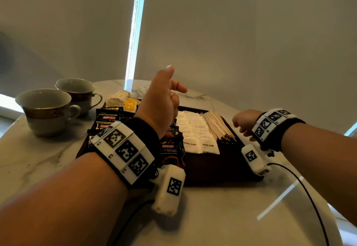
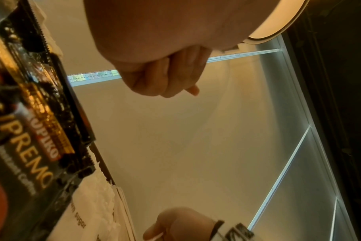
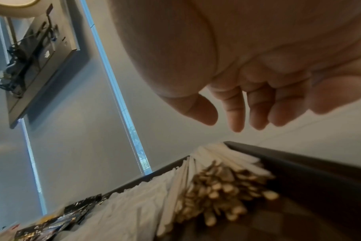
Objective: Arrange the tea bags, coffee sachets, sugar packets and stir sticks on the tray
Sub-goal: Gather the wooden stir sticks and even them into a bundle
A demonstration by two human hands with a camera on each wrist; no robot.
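Dark rectangular wooden tray (image 1: pixel 216 166) on a white marbled round surface (image 1: pixel 212 216) before pale roller blinds; pale wooden stir sticks (image 1: pixel 216 125) lengthwise along its right side, beside white paper sugar packets (image 1: pixel 195 130) and glossy black coffee sachets (image 1: pixel 170 149); left hand (image 1: pixel 160 101) raised, fingers curled, empty; right hand (image 1: pixel 244 122) loosely curled, empty.

Likely a hotel room or serviced lounge. Round marble table (image 1: pixel 222 216) set against floor-length roller blinds (image 1: pixel 251 33), daylight in the gaps. Two gilt-banded teacups (image 1: pixel 46 110) beside a dark tray (image 1: pixel 222 166) stocked with coffee sachets (image 1: pixel 168 149), brown sugar packets (image 1: pixel 195 130), stir sticks (image 1: pixel 216 124) and tea bags (image 1: pixel 119 99). Right wrist view: wall-mounted flat screen (image 3: pixel 37 65).
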